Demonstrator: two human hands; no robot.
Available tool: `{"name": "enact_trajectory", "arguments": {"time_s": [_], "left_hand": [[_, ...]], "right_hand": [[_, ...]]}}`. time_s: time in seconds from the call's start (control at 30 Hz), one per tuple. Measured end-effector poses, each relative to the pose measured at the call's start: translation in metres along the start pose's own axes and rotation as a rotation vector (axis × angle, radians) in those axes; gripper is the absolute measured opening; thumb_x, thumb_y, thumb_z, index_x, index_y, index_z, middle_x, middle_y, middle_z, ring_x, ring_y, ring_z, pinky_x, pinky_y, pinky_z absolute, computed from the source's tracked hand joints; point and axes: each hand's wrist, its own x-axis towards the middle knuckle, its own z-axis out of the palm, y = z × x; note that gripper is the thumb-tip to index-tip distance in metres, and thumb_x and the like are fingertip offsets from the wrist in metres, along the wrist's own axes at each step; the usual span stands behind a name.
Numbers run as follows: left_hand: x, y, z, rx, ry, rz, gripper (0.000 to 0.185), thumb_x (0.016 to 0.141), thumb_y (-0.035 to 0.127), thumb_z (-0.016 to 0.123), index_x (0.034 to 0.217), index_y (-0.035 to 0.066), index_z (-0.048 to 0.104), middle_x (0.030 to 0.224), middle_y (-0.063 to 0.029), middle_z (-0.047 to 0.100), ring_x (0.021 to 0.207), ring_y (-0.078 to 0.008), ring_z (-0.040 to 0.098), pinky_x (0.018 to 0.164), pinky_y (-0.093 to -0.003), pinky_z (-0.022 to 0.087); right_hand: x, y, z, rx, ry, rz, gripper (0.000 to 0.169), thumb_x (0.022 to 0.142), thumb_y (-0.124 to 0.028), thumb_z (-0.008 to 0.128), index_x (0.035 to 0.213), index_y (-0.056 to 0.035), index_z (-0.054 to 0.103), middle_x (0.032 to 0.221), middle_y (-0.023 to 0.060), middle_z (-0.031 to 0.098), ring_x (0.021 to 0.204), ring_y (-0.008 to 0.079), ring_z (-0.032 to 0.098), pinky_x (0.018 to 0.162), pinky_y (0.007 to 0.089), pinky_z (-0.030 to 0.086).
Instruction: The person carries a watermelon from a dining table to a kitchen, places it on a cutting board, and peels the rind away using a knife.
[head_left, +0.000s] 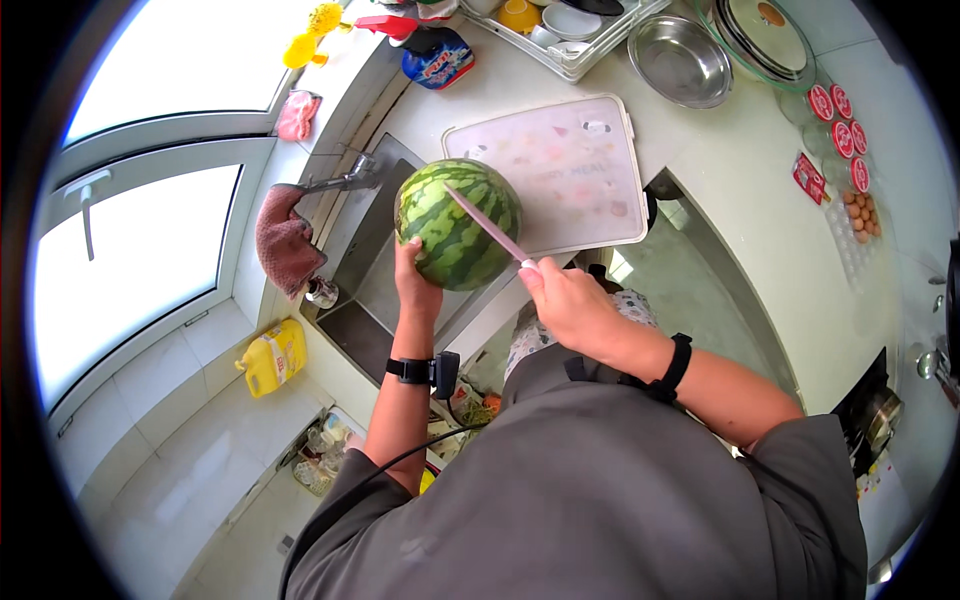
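A whole striped green watermelon (442, 232) is steadied by my left hand (416, 277), its thumb on the near left side and the other fingers hidden beneath. My right hand (566, 300) grips a kitchen knife (487, 223) by its handle. The pinkish-grey blade lies across the melon's top in this view, its tip near the upper middle; whether it touches the rind I cannot tell. No cut shows on the rind. Behind and to the right of the melon lies a pale rectangular plastic board or lid (570, 169) with printed pictures, partly hidden by the melon.
At the left is a steel sink (382, 277) with a faucet (352, 176) and a draped cloth (285, 236). A spray bottle (437, 58), a dish rack (574, 71) and a steel bowl (679, 64) stand at the back. Red-lidded jars (842, 139) and eggs (861, 217) are right.
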Motion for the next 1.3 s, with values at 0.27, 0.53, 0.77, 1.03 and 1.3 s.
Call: {"name": "enact_trajectory", "arguments": {"time_s": [0.27, 0.53, 0.77, 1.03, 1.3], "left_hand": [[0.005, -0.005, 0.009, 0.141, 0.079, 0.147, 0.067, 0.107, 0.046, 0.065, 0.156, 0.004, 0.045, 0.143, -0.0127, 0.063, 0.128, -0.0245, 0.065, 0.104, -0.0415, 0.057], [0.01, 0.028, 0.058, 1.391, 0.104, 1.237, 0.062, 0.099, 0.022, 0.072, 0.156, 0.006, 0.053, 0.167, -0.0229, 0.043, 0.158, -0.0398, 0.035, 0.131, -0.0545, 0.017], [0.012, 0.036, 0.066, 1.459, -0.153, 1.101, 0.048, 0.096, 0.021, 0.072, 0.141, 0.006, 0.067, 0.148, -0.0149, 0.064, 0.142, -0.032, 0.057, 0.129, -0.0526, 0.028], [0.018, 0.044, 0.063, 1.467, -0.184, 1.081, 0.052, 0.093, 0.025, 0.073, 0.143, 0.013, 0.068, 0.15, -0.013, 0.062, 0.143, -0.0338, 0.055, 0.127, -0.056, 0.029], [0.028, 0.043, 0.074, 1.427, -0.192, 1.065, 0.05, 0.09, 0.024, 0.074, 0.138, 0.013, 0.071, 0.146, -0.0121, 0.064, 0.14, -0.0334, 0.058, 0.127, -0.0561, 0.031]], "right_hand": [[0.002, 0.006, 0.008, -0.007, -0.025, -0.017, 0.043, 0.114, -0.035, 0.047, 0.099, 0.0042, 0.057, 0.071, 0.0295, 0.068, 0.069, 0.0513, 0.068, 0.063, 0.0609, 0.052], [0.004, 0.01, 0.004, 0.048, 0.044, 0.072, 0.045, 0.114, -0.036, 0.047, 0.099, 0.0047, 0.058, 0.073, 0.0306, 0.067, 0.071, 0.0533, 0.066, 0.065, 0.0618, 0.05], [0.001, -0.014, -0.002, 0.029, 0.068, 0.148, 0.046, 0.115, -0.037, 0.046, 0.097, 0.004, 0.059, 0.07, 0.0299, 0.066, 0.07, 0.0526, 0.066, 0.066, 0.0619, 0.05], [-0.003, -0.034, -0.009, -0.047, 0.049, 0.183, 0.046, 0.115, -0.036, 0.046, 0.097, 0.0043, 0.06, 0.07, 0.03, 0.066, 0.071, 0.0521, 0.068, 0.065, 0.0613, 0.052], [0.005, -0.039, -0.017, -0.015, 0.054, 0.235, 0.049, 0.115, -0.036, 0.044, 0.095, 0.0051, 0.061, 0.073, 0.0311, 0.065, 0.073, 0.0542, 0.066, 0.067, 0.0606, 0.05]]}}
